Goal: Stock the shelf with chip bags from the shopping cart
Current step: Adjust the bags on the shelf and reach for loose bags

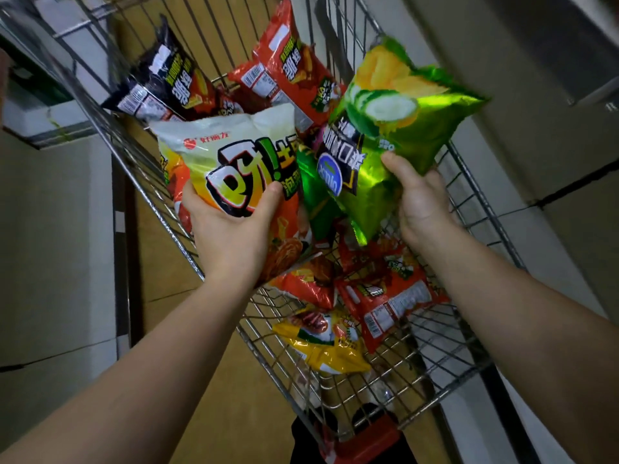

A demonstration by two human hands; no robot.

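Both my hands are over the wire shopping cart (469, 373). My left hand (227, 229) grips a white and orange chip bag (234, 152) from below, thumb across its front. My right hand (418, 202) grips a shiny green chip bag (395, 128) by its lower edge and holds it tilted above the cart. Another green bag (313, 192) shows between the two. In the cart lie red bags (388, 293) (288, 68), a black bag (167, 85) and a yellow bag (325, 343).
The cart's red handle (365, 443) is at the bottom, near my body. A tan floor (167, 262) shows under the cart. Pale panels (53, 229) stand to the left and a light wall or unit (536, 128) to the right. No shelf surface is plainly visible.
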